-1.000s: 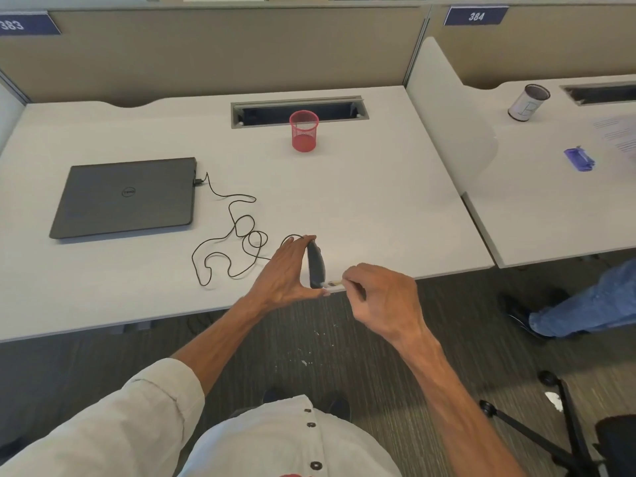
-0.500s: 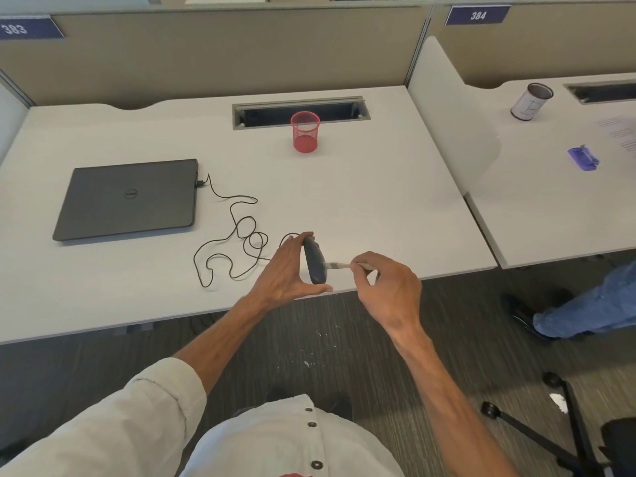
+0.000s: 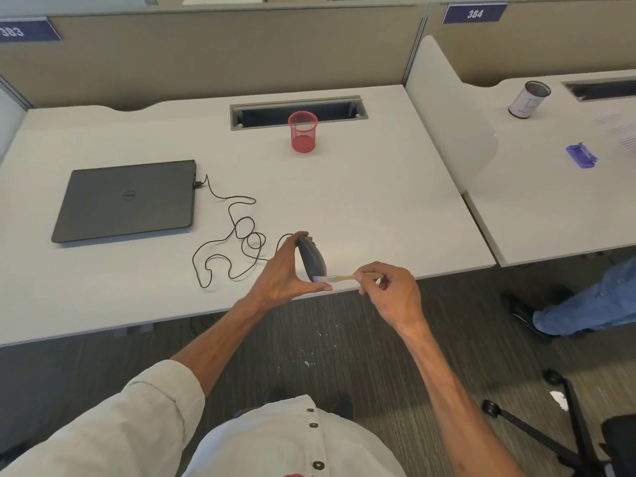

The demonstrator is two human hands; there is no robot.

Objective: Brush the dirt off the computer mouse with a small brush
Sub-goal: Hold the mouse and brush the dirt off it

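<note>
My left hand point(image 3: 285, 270) holds the computer mouse point(image 3: 311, 259) turned on its side, over the near edge of the desk point(image 3: 361, 201). My thumb is curled under its near end and my fingertips hook over the far end, so the dark, smooth, rounded shell sits between them like a pebble. I cannot tell whether it touches the desk.

My right hand point(image 3: 392, 290) pinches the small brush point(image 3: 339, 278) by its thin, pale wooden handle, thumb against curled fingers. The brush lies nearly level, and its short, whitish bristles press against the near end of the mouse, just above my left thumb.

The mouse's thin black cable point(image 3: 237, 232) runs from the far end in loose loops and curls across the matte, pale grey desk to the side of a closed laptop point(image 3: 127, 199) — a flat, dark grey slab with rounded corners. Further back stands a red wire-mesh cup point(image 3: 303, 132), round and slightly tapered, just in front of a long metal-edged cable slot point(image 3: 299, 110).

A smooth white divider point(image 3: 447, 108) with a rounded corner separates my desk from the next one — there stands a tilted metal mesh cup wrapped in paper point(image 3: 529, 99), with a small purple object point(image 3: 581, 156) nearer. Below, the carpet point(image 3: 344, 339) is dark and ribbed.
</note>
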